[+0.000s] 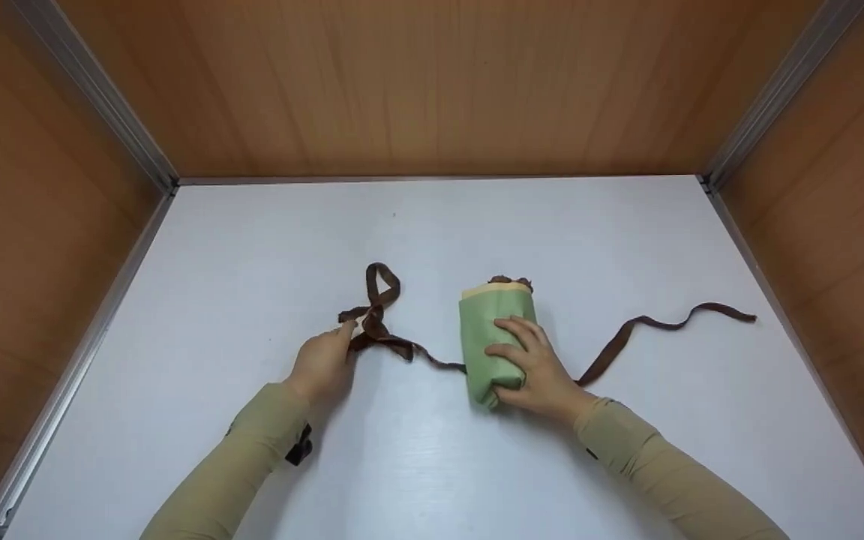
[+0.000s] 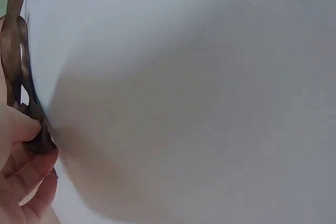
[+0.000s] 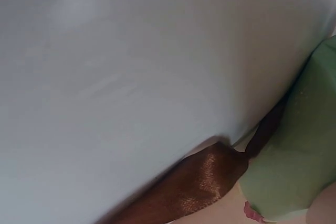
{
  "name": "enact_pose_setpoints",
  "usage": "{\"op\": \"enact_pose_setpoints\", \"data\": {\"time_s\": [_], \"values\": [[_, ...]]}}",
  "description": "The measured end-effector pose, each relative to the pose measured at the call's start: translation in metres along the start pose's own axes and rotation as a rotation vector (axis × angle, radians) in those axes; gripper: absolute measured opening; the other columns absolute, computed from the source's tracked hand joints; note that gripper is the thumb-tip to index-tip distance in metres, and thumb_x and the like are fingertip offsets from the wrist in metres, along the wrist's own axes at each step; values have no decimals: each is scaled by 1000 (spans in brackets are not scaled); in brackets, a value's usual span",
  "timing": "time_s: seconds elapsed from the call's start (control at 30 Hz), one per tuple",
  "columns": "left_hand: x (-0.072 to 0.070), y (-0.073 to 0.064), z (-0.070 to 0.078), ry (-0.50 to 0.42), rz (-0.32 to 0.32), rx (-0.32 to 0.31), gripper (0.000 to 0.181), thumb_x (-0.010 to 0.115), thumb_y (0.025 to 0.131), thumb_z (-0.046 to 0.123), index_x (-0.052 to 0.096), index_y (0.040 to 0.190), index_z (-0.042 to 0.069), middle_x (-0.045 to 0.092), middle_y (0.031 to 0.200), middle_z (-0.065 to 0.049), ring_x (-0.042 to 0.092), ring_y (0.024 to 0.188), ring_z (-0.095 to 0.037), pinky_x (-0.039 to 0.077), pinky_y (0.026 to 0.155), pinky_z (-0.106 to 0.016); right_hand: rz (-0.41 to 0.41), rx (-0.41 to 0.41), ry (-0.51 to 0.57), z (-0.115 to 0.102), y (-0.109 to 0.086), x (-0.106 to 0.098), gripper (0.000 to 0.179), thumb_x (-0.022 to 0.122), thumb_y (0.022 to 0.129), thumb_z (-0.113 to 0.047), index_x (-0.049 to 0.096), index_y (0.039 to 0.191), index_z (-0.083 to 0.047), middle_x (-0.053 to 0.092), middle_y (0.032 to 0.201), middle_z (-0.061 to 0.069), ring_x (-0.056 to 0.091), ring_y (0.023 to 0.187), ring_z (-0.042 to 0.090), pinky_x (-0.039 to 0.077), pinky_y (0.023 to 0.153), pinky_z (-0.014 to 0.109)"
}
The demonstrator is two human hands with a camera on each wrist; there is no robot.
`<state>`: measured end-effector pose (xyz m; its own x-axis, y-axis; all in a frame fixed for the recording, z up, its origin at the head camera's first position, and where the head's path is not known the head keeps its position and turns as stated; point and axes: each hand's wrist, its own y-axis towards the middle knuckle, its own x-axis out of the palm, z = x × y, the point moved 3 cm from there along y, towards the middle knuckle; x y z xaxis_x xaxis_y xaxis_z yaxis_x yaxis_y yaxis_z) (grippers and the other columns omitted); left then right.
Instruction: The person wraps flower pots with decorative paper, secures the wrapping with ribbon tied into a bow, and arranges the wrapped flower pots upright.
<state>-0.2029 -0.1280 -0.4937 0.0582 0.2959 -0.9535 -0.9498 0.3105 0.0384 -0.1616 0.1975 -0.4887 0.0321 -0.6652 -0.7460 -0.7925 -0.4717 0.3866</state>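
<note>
A bundle wrapped in green paper point(image 1: 481, 330) with a cream lining point(image 1: 477, 291) lies on the white table. Crinkled brown tips point(image 1: 511, 280) stick out of its top. My right hand point(image 1: 544, 379) grips it from the right, fingers spread across the front and thumb at the folded lower end. To the left, my left hand point(image 1: 319, 366) pinches a looped, bunched part of a brown ribbon point(image 1: 382, 292). From there the ribbon runs under the bundle, which hides part of it. In the right wrist view, satin ribbon point(image 3: 194, 190) passes beside the green paper point(image 3: 289, 171).
The ribbon's wavy tail point(image 1: 619, 341) stretches out to the right of the bundle. Wooden panels stand at the back point(image 1: 432, 90), left point(image 1: 34, 225) and right point(image 1: 837, 225), with grey metal rails along the table point(image 1: 417, 465) edges.
</note>
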Motion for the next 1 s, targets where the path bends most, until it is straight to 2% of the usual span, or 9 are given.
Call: {"op": "enact_pose_setpoints", "data": {"time_s": [0.3, 0.4, 0.5, 0.57, 0.67, 0.77, 0.83, 0.9, 1.0], "values": [[-52, -17, -27, -211, 397, -112, 15, 57, 90, 0, 62, 103, -3, 65, 94, -17, 63, 85, -30, 52, 74, -42, 3, 14, 7, -4, -3, 4, 49, 81, 68, -20, 62, 114, -20, 40, 142, 10, 29, 133, 36, 28, 104, 60], [-67, -22, -39, -276, 478, -194, 14, 55, 91, 1, 62, 102, -5, 64, 97, -19, 63, 90, -32, 51, 77, -44, -4, 12, -2, -5, -2, 4, 49, 81, 69, -21, 62, 115, -20, 39, 142, 10, 28, 134, 36, 28, 104, 60], [-73, -24, -48, -360, 495, -283, 15, 51, 93, 2, 61, 100, -6, 62, 95, -20, 60, 91, -33, 49, 79, -43, -10, 9, -14, -5, -1, 4, 49, 81, 69, -21, 62, 114, -21, 39, 143, 9, 28, 134, 36, 28, 104, 61], [-70, -23, -51, -409, 430, -321, 17, 49, 93, 3, 61, 99, -7, 59, 97, -22, 57, 92, -34, 47, 80, -43, -10, 7, -17, -6, -1, 4, 49, 81, 69, -21, 62, 114, -20, 40, 142, 10, 28, 134, 36, 28, 104, 61], [-56, -20, -51, -406, 213, -330, 19, 49, 93, 4, 57, 104, -9, 47, 115, -31, 53, 103, -40, 46, 86, -47, -9, 6, -18, -5, -1, 4, 48, 81, 68, -21, 62, 113, -20, 41, 141, 10, 29, 133, 36, 28, 105, 60], [-36, -18, -45, -332, -53, -294, 41, 56, 91, 9, 45, 127, -7, 18, 139, -39, 37, 121, -54, 42, 94, -56, -11, 10, -19, -4, -1, 4, 48, 81, 69, -22, 62, 113, -20, 41, 141, 10, 29, 133, 36, 28, 105, 59], [-24, -17, -41, -272, -163, -277, 61, 60, 89, 12, 32, 142, 0, 0, 146, -40, 27, 127, -58, 40, 95, -60, -13, 7, -25, -4, -1, 4, 48, 80, 69, -22, 62, 113, -19, 41, 141, 10, 29, 133, 36, 28, 105, 59], [-15, -15, -37, -226, -214, -262, 77, 65, 87, 15, 21, 149, 8, -4, 148, -39, 25, 128, -58, 40, 94, -60, -13, 3, -32, -3, -1, 5, 47, 80, 70, -22, 61, 113, -19, 41, 140, 10, 29, 133, 36, 28, 105, 59], [-8, -8, -30, -167, -208, -216, 76, 67, 86, 16, 26, 149, 12, 12, 147, -39, 32, 125, -53, 41, 94, -58, -9, -1, -38, -3, -1, 6, 47, 80, 70, -22, 61, 112, -19, 41, 140, 11, 30, 133, 37, 28, 105, 59]]}}
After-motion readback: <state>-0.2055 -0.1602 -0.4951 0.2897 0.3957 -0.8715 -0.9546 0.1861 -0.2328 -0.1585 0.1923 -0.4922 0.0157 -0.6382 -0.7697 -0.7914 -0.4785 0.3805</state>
